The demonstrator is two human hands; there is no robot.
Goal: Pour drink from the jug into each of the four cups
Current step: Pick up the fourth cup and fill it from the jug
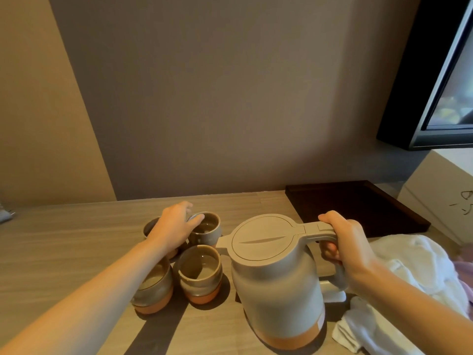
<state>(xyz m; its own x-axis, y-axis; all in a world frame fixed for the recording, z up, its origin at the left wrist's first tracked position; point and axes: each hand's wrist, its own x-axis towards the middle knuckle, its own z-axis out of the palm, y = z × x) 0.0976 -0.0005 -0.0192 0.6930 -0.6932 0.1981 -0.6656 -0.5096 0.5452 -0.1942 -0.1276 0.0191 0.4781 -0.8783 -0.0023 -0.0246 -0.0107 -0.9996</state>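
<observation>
Stoneware cups (202,278) sit bunched at 9 o'clock of the jug (276,278), spout (222,243) aimed their way for a short pour. Right hand (350,244) wraps the handle (317,233); left hand (171,226) grips the far cup (207,231), probably steadying it.

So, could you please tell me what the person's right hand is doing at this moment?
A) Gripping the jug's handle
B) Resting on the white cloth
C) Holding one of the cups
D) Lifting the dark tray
A: the right hand is curled round the handle of the jug, while the left hand holds the far right cup.
</observation>
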